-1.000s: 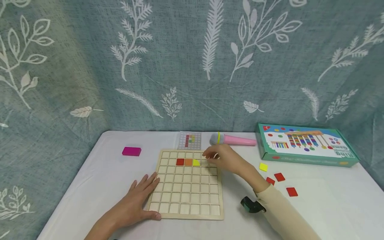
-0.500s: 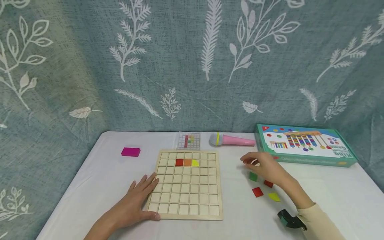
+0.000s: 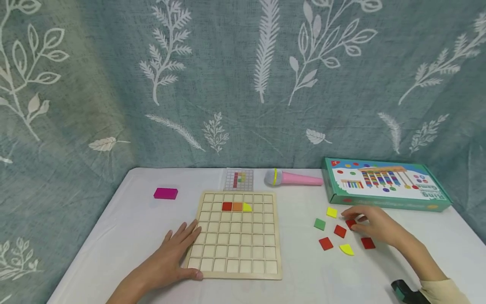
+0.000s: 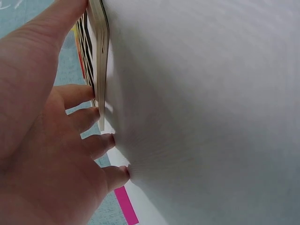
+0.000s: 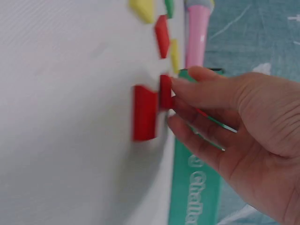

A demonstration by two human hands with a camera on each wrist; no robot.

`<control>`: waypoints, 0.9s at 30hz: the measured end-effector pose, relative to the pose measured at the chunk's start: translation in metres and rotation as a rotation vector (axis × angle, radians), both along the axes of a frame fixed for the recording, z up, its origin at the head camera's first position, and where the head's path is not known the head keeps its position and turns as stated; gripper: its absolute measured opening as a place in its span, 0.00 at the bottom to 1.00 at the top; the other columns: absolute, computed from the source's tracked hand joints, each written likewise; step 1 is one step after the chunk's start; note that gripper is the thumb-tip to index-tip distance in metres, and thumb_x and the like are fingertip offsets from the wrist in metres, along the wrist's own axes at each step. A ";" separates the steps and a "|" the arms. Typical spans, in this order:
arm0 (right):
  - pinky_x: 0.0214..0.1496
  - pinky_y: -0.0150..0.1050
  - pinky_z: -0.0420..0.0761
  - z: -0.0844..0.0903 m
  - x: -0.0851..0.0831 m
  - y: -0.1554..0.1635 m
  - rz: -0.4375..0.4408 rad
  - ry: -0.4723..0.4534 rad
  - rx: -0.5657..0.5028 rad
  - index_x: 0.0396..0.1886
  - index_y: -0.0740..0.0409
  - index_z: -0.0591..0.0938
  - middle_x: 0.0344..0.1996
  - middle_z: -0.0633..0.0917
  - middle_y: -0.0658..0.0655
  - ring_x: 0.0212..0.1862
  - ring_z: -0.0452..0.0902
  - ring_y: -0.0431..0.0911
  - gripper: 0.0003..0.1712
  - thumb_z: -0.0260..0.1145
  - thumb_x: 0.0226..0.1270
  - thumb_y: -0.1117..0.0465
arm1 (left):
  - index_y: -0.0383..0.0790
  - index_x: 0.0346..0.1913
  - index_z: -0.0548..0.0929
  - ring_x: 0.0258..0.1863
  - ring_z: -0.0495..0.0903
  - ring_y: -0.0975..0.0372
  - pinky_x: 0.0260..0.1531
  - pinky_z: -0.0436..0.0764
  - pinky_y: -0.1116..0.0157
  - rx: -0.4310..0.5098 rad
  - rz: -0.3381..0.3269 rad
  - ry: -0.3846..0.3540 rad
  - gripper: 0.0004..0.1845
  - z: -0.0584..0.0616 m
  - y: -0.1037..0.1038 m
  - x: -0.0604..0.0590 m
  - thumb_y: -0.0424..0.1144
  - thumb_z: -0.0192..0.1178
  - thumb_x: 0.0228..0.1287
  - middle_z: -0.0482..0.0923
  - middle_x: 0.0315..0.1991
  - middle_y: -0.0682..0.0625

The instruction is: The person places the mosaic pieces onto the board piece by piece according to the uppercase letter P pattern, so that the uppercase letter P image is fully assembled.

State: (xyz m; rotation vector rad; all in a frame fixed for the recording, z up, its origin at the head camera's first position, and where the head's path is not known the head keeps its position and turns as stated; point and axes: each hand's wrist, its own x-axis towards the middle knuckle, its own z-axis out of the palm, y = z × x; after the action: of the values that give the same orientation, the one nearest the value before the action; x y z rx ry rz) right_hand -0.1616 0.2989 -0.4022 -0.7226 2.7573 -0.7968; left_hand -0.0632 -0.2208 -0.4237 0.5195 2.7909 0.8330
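Observation:
A wooden grid board (image 3: 239,249) lies on the white table, with a red (image 3: 227,206), an orange (image 3: 237,206) and a yellow tile (image 3: 247,206) in its second row. My left hand (image 3: 178,249) lies flat against the board's left edge, which also shows in the left wrist view as the board (image 4: 98,47) next to the left hand (image 4: 56,140). To the right of the board, my right hand (image 3: 373,226) pinches a red tile (image 3: 351,223) among loose tiles. In the right wrist view the fingertips (image 5: 187,89) close on that red tile (image 5: 165,91), beside another red tile (image 5: 144,112).
Loose tiles lie by the right hand: yellow (image 3: 332,212), green (image 3: 319,224), several red ones (image 3: 325,243) and a yellow quarter piece (image 3: 346,249). At the back are a pattern card (image 3: 239,179), a pink toy microphone (image 3: 294,178), a green game box (image 3: 383,183) and a magenta block (image 3: 165,193).
My right hand left the board's top right, swept right over the loose tiles and now pinches a red tile. The left hand has not moved.

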 end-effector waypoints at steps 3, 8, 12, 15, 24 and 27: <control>0.44 0.32 0.83 -0.007 0.001 0.007 -0.029 -0.021 -0.025 0.47 0.64 0.85 0.42 0.86 0.53 0.40 0.80 0.41 0.15 0.68 0.59 0.73 | 0.34 0.74 0.60 0.75 0.45 0.40 0.69 0.42 0.36 0.005 -0.003 -0.004 0.61 -0.001 0.000 0.000 0.68 0.69 0.41 0.50 0.77 0.41; 0.43 0.31 0.83 -0.012 0.002 0.011 -0.046 -0.017 -0.065 0.46 0.63 0.85 0.41 0.86 0.53 0.39 0.80 0.38 0.14 0.69 0.60 0.71 | 0.34 0.74 0.61 0.75 0.45 0.40 0.69 0.42 0.36 0.006 0.002 -0.002 0.61 0.001 0.000 0.001 0.69 0.69 0.41 0.51 0.77 0.41; 0.43 0.31 0.83 -0.012 0.001 0.010 -0.053 -0.016 -0.084 0.47 0.62 0.85 0.42 0.87 0.53 0.40 0.79 0.37 0.14 0.71 0.59 0.68 | 0.34 0.74 0.61 0.75 0.45 0.40 0.69 0.42 0.36 0.006 0.009 -0.003 0.61 0.002 -0.001 0.002 0.68 0.70 0.40 0.51 0.77 0.41; 0.44 0.31 0.83 -0.010 0.001 0.010 -0.057 -0.022 -0.088 0.47 0.62 0.85 0.42 0.87 0.52 0.40 0.79 0.36 0.15 0.72 0.59 0.67 | 0.34 0.74 0.61 0.75 0.45 0.40 0.69 0.42 0.36 0.008 0.011 -0.005 0.61 0.002 0.000 0.002 0.67 0.71 0.40 0.51 0.77 0.41; 0.43 0.31 0.83 -0.007 0.001 0.010 -0.053 -0.026 -0.070 0.47 0.63 0.85 0.40 0.86 0.52 0.38 0.78 0.36 0.18 0.74 0.56 0.68 | 0.34 0.74 0.61 0.75 0.45 0.40 0.69 0.42 0.36 0.013 0.006 -0.006 0.61 0.002 0.000 0.001 0.68 0.70 0.41 0.50 0.77 0.41; 0.41 0.31 0.83 -0.006 0.001 0.009 -0.061 -0.034 -0.057 0.48 0.64 0.85 0.38 0.85 0.51 0.36 0.77 0.36 0.19 0.74 0.55 0.68 | 0.34 0.74 0.61 0.75 0.45 0.39 0.69 0.42 0.36 0.007 0.007 -0.004 0.61 0.002 0.000 0.001 0.68 0.70 0.41 0.50 0.77 0.41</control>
State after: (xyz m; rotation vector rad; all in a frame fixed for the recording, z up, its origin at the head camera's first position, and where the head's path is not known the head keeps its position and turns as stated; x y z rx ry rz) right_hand -0.1609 0.3082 -0.4078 -0.6322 2.7485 -0.8946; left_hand -0.0623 -0.2207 -0.4218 0.5093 2.7885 0.8450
